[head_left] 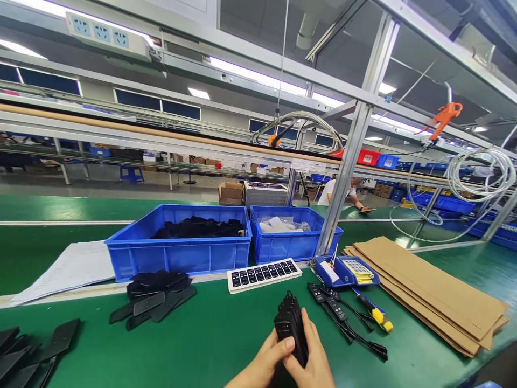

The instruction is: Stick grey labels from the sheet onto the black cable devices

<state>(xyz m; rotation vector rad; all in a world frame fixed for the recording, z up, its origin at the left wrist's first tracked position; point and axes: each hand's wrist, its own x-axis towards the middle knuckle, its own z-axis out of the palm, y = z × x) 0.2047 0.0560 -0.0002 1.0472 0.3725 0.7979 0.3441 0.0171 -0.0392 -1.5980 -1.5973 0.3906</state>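
A stack of flat black plastic modules (291, 323) stands upright between my two hands, low in the middle of the head view. My left hand (266, 358) grips its left side, thumb across the front. My right hand (313, 353) wraps the right side and lower part. Just right of them, black cabled modules with printed labels (335, 307) lie on the bench with their cables. Beyond my hands is a white sheet of black labels (264, 275). A pile of black flat pieces (157, 302) lies to the left.
Blue bins (181, 256) stand behind, one holding black items. A small blue tray (343, 272), a yellow-blue screwdriver (375, 312) and cardboard sheets (428, 291) lie right. More black parts (32, 350) lie front left. A metal post (343, 178) rises behind; a person (339, 191) sits beyond.
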